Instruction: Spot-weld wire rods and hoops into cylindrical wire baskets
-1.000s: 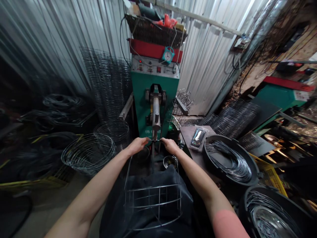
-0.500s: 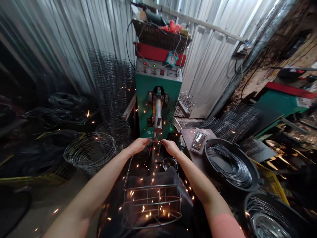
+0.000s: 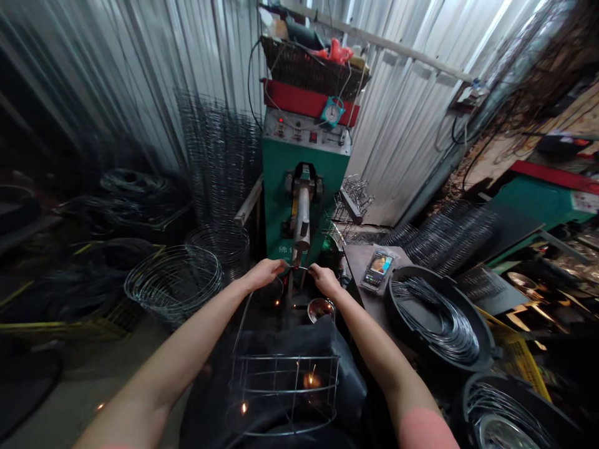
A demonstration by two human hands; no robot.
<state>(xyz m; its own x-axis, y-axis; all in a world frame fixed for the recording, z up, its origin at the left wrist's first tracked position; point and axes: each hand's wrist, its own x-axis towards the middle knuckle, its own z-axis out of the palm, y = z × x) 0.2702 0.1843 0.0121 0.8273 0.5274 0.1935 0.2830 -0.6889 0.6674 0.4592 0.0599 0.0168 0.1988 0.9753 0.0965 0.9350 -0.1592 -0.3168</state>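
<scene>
left hand (image 3: 264, 274) and right hand (image 3: 324, 280) are both pinched shut on the upright wires of a wire basket frame (image 3: 284, 393), which hangs below them, hoops level, its long wires rising to a spot welder electrode (image 3: 302, 240).

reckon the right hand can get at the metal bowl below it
Probably yes: the right hand is just above the metal bowl with nothing between them, though it would first have to release the wire it grips.

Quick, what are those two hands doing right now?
Left hand: closed, gripping the top hoop of the wire basket.
Right hand: closed, gripping the same hoop.
</scene>
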